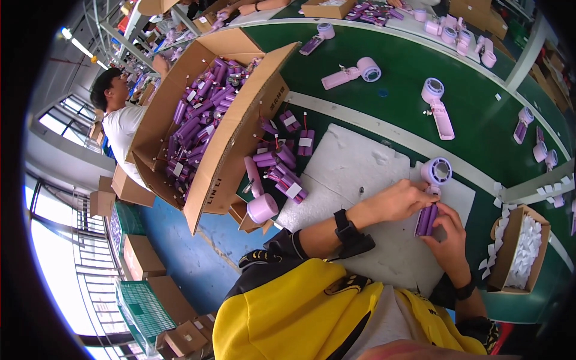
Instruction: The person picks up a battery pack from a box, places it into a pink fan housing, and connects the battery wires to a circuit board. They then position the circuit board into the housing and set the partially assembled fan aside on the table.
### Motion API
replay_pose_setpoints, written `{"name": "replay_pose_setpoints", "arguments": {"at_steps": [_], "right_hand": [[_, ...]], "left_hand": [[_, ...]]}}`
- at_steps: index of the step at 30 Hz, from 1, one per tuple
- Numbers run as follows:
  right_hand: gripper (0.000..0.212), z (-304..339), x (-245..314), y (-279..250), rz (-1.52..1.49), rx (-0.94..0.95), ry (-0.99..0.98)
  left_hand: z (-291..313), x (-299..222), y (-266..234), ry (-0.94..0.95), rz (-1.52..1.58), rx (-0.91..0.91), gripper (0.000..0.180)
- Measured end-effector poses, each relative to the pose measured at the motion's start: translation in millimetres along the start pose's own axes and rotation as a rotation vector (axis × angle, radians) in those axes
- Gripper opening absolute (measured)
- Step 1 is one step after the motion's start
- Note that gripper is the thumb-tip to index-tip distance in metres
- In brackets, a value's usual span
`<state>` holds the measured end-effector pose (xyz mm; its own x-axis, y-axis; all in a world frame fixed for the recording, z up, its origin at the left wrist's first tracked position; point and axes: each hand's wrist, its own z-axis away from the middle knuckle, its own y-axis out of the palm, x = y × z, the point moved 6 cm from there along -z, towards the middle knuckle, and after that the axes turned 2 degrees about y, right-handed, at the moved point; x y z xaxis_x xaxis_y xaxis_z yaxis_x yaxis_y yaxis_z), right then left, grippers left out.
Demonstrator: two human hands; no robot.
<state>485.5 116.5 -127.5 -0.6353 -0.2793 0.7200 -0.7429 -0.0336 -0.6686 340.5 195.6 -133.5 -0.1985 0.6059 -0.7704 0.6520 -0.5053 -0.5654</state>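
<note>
Over a white foam board [336,174] lies a pale pink handheld fan [437,171], its round head pointing away from me. A purple battery pack [426,221] of side-by-side cells sits along its handle. My left hand [403,201] is closed, fingertips pinched together at the neck between fan head and battery pack; what they pinch is hidden. My right hand [451,235] grips the battery pack from the right, thumb near its lower end and index finger near its top. Another pink fan [262,207] lies at the board's left edge, beside several loose battery packs [287,174].
A big cardboard box [222,165] full of purple battery packs stands at left. A small carton [525,252] of white pieces is at right. More fans [438,111] lie on the green conveyor belt [396,72] beyond a pale rail. A person [123,120] in white is far left.
</note>
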Motion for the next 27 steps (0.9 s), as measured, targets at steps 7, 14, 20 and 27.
{"name": "replay_pose_setpoints", "arguments": {"at_steps": [7, 14, 20, 27], "right_hand": [[0.055, -18, 1, 10, -0.137, 0.112, 0.148], [0.060, -23, 0, 13, -0.228, 0.142, 0.204], [0.063, -22, 4, 19, -0.238, 0.154, 0.171], [0.079, -18, 7, 23, -0.214, 0.083, 0.049]], "left_hand": [[-1, 5, -16, -0.185, 0.128, 0.049, 0.048], [3, 11, -16, -0.382, 0.241, 0.087, 0.054], [13, 14, -21, -0.338, 0.253, -0.022, 0.053], [14, 10, -25, -0.412, 0.278, 0.070, 0.056]]}}
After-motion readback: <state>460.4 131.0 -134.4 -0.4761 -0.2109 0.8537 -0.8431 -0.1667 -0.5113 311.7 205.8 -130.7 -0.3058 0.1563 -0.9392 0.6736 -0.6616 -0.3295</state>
